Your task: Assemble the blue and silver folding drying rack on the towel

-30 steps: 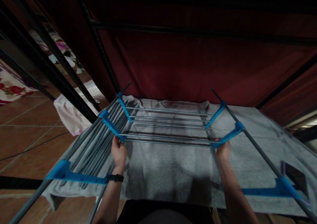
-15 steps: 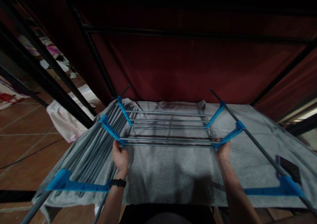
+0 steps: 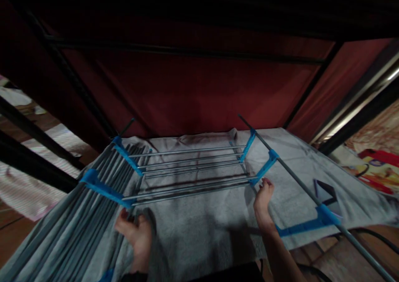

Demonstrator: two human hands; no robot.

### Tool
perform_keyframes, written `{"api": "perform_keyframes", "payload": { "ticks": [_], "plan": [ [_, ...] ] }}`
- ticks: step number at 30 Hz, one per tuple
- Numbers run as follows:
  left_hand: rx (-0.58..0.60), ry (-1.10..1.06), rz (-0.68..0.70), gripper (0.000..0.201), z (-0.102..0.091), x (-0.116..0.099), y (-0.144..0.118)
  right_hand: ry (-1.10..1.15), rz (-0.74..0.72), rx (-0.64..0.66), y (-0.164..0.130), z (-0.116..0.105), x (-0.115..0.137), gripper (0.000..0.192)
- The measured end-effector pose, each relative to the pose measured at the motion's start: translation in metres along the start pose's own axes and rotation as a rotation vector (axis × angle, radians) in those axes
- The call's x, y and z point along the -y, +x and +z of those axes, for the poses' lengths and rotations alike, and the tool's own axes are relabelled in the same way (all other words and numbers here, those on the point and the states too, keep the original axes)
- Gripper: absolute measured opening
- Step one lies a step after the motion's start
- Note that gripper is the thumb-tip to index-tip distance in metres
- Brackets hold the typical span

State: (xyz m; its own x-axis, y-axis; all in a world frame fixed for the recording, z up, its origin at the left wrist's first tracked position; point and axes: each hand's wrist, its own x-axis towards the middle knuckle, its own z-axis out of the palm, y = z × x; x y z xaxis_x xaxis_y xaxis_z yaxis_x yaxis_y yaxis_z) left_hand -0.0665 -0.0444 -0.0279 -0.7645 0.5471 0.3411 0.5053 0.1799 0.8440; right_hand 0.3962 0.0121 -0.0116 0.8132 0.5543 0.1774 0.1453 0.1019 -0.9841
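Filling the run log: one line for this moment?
left hand: on grey towel | right hand: gripping blue plastic joint of grey metal drying rack

I see a dark red fabric wall (image 3: 193,95) ahead, crossed by black metal bars (image 3: 174,51). The light is dim. At left, reddish-brown floor tiles (image 3: 9,226) show beneath a pale striped cloth (image 3: 21,190). At far right a bright strip glints beside colourful printed fabric (image 3: 378,170).
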Motion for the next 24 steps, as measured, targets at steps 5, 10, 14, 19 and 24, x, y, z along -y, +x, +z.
{"api": "perform_keyframes", "payload": {
  "ticks": [5, 10, 14, 19, 24],
  "plan": [
    [0.279, 0.155, 0.163, 0.040, 0.002, 0.004, -0.026, -0.018, -0.194, 0.149, -0.039, 0.004, 0.023, 0.024],
    [0.409, 0.293, 0.335, 0.034, 0.013, 0.003, -0.031, -0.283, -0.323, 0.696, -0.016, 0.069, 0.059, 0.033],
    [0.384, 0.325, 0.358, 0.032, 0.015, 0.010, -0.031, -0.811, -0.514, 1.107, 0.002, 0.122, 0.071, 0.048],
    [0.415, 0.357, 0.351, 0.031, 0.014, 0.009, -0.032, -1.018, -0.618, 1.254, -0.001, 0.154, 0.065, 0.047],
    [0.428, 0.366, 0.350, 0.034, 0.010, 0.000, -0.038, -1.123, -0.687, 1.332, -0.005, 0.161, 0.060, 0.039]
  ]
}}
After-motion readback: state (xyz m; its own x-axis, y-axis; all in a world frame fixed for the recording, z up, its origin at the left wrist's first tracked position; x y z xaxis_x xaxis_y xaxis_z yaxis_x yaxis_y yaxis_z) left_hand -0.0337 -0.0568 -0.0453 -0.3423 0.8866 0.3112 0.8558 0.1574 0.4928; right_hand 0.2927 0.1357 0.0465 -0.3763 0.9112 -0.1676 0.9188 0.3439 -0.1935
